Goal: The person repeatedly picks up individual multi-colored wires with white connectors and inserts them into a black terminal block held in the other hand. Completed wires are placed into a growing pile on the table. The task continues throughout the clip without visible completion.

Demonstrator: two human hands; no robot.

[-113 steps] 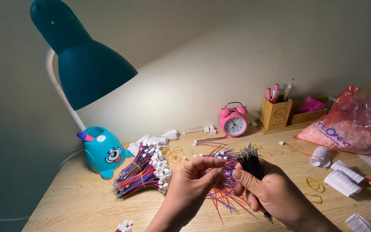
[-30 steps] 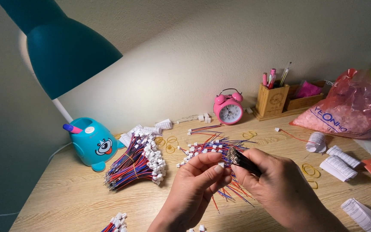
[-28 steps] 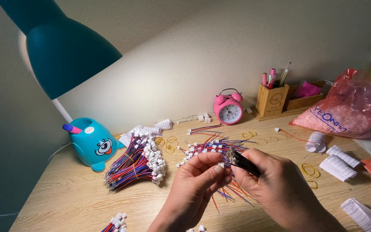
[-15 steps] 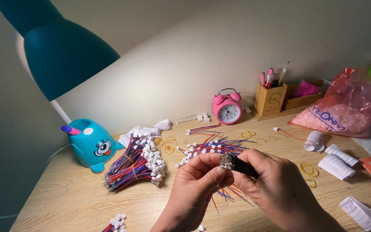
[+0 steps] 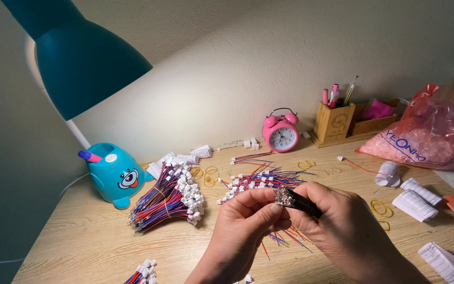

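Both hands, left [image 5: 248, 226] and right [image 5: 342, 221], pinch a thin black bundle of wires with bare metal tips [image 5: 295, 201] above the wooden table [image 5: 80, 236], so a loose grip could probably let strands slip out.

A light wooden desk [image 5: 80, 247] carries everything. At its left stands a teal lamp base [image 5: 115, 176], and beside it lies a bound wire bundle [image 5: 166, 202] with white plugs. Loose wires [image 5: 261, 181] and yellow rubber bands [image 5: 208, 176] are scattered across the middle. A pink alarm clock [image 5: 280, 132] and a wooden pen holder [image 5: 333, 122] stand by the wall. At right sit a pink plastic bag [image 5: 426, 137] and white paper rolls [image 5: 413, 192].
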